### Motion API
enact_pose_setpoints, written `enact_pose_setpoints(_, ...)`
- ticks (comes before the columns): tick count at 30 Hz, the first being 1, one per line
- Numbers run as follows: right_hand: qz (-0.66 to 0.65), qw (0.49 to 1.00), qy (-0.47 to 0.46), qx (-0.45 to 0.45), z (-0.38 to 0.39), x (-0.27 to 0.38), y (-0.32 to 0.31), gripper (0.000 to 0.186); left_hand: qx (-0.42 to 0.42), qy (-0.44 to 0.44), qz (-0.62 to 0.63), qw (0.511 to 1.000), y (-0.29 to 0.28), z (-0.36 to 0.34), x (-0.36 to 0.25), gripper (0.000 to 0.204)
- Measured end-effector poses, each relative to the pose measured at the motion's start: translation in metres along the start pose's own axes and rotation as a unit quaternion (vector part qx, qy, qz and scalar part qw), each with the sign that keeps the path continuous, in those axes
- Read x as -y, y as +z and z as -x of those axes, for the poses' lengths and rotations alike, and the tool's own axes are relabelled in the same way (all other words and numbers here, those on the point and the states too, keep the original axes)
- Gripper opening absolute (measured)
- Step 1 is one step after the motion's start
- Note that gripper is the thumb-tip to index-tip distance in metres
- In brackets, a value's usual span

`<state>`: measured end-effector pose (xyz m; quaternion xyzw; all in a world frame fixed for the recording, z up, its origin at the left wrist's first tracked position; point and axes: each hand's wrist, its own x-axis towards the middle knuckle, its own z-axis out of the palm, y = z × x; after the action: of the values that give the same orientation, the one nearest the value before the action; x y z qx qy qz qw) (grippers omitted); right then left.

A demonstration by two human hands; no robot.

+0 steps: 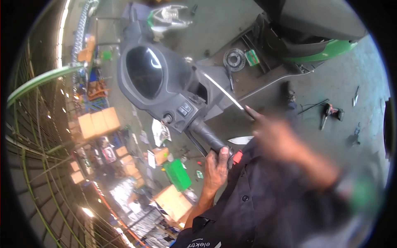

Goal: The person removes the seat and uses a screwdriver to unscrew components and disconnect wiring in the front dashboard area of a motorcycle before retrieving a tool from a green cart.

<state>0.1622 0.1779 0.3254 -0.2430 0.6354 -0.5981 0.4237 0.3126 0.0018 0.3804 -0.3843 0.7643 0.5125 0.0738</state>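
A grey scooter's handlebar cover with a dark oval display (pixel 144 72) fills the upper middle of the head view. My left hand (pixel 216 168) is closed on the end of the black handlebar grip (pixel 206 135), its thumb on top beside a red piece (pixel 237 157). My right hand (pixel 275 138), smeared by motion, is closed round the dark handle of what looks like a long screwdriver (pixel 223 91). Its bright shaft slants up and left to the side of the handlebar cover. What its tip touches is unclear. Switches (pixel 184 109) sit near the grip.
A brake disc (pixel 235 60) and a small green box (pixel 252 58) lie on the scooter's footboard. Beyond is its dark seat (pixel 314 18). A red-and-black cordless drill (pixel 331 115) rests on the floor at right. Cardboard boxes (pixel 99 123) and a green bin (pixel 178 174) stand at left.
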Motion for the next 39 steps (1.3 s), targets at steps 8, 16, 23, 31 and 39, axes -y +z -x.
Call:
enact_pose_setpoints(8,0.082,0.989,0.065,0.104,0.046,0.108,-0.029,0.053,0.020,0.018,0.081,0.996,0.004,-0.004,0.010,0.044)
enact_pose_setpoints(16,0.123,0.975,0.160,0.096,0.028,0.153,-0.019,0.052,0.063,-0.048,0.097,0.992,0.004,-0.007,0.030,0.051)
enact_pose_setpoints(23,0.155,0.971,0.166,0.077,0.003,0.189,0.021,0.053,0.068,-0.007,0.109,0.992,0.002,-0.014,0.033,0.064)
enact_pose_setpoints(31,0.236,0.927,0.269,0.117,-0.028,0.272,0.033,0.058,0.104,-0.001,0.186,0.977,-0.004,-0.016,0.033,0.060)
enact_pose_setpoints(39,0.150,0.982,0.001,0.114,-0.040,0.274,-0.002,0.080,0.026,0.032,0.157,0.987,-0.017,-0.011,0.031,0.059)
